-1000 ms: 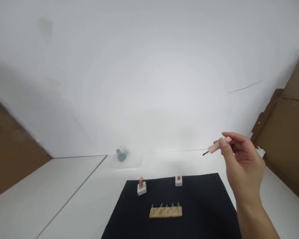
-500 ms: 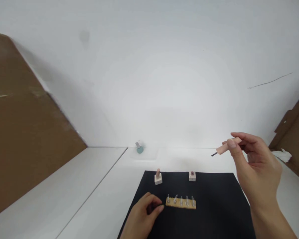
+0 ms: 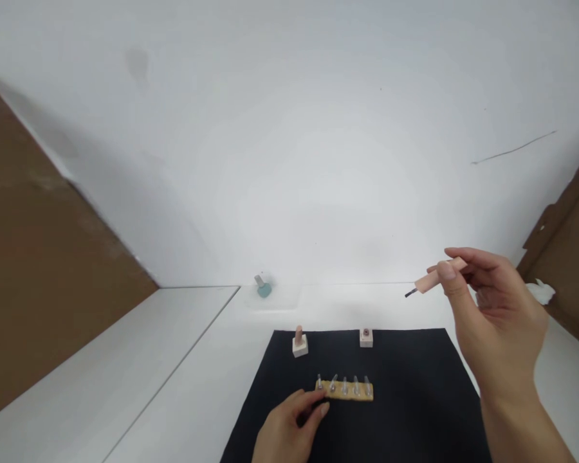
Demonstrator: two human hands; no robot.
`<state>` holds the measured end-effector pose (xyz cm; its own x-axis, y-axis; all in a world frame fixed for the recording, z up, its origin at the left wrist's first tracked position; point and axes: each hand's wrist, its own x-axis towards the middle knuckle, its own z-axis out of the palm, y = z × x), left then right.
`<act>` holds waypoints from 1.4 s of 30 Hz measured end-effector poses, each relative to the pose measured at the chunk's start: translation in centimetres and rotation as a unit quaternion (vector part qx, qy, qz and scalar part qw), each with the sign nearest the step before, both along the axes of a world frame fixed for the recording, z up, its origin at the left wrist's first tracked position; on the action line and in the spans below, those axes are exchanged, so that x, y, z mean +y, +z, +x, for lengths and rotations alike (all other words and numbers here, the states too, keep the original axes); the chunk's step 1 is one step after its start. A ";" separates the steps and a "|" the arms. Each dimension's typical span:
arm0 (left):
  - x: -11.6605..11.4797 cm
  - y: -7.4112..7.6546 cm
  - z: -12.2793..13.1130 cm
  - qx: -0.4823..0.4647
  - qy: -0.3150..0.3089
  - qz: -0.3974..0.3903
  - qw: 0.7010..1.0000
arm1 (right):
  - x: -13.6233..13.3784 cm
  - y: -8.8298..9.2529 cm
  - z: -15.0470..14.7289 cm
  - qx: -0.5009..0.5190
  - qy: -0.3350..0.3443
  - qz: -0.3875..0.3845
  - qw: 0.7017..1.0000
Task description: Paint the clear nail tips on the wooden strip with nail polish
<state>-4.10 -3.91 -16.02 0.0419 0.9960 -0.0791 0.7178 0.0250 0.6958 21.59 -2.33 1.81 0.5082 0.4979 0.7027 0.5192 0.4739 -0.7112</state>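
Note:
Between the thumb and fingers of my right hand [image 3: 496, 308] is a pale pink nail polish brush [image 3: 434, 278], held in the air by its cap. Its dark bristle tip points down and to the left. My left hand [image 3: 292, 424] has its index fingertip at the left end of a tan strip [image 3: 361, 395], and the thumb is apart from that finger just below. Several clear nail tips [image 3: 345, 386] stand in a row on the strip. Behind it sits an open, square nail polish bottle [image 3: 365, 339], its dark neck showing.
A capped nail polish bottle [image 3: 300, 344] stands at the back left of the black mat [image 3: 415, 392]. Farther back, a teal bottle [image 3: 263, 288] with a grey cap is on a clear tray. White tissue [image 3: 540, 292] lies at the right, by a brown cardboard panel [image 3: 567, 257].
My left hand has moved right, bringing its index finger from beside the strip onto its left end. The brush stays raised in my right hand. The view has shifted slightly.

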 end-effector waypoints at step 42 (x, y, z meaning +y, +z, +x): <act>-0.1 -0.5 2.8 0.073 0.078 0.002 0.994 | 0.5 -0.8 0.2 -0.035 0.016 -0.033 0.999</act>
<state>-1.28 -4.02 -16.54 -0.1252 0.9897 -0.0696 0.7990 0.1422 0.5843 21.83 -1.85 1.01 0.4422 0.5597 0.7008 0.5538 0.4442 -0.7042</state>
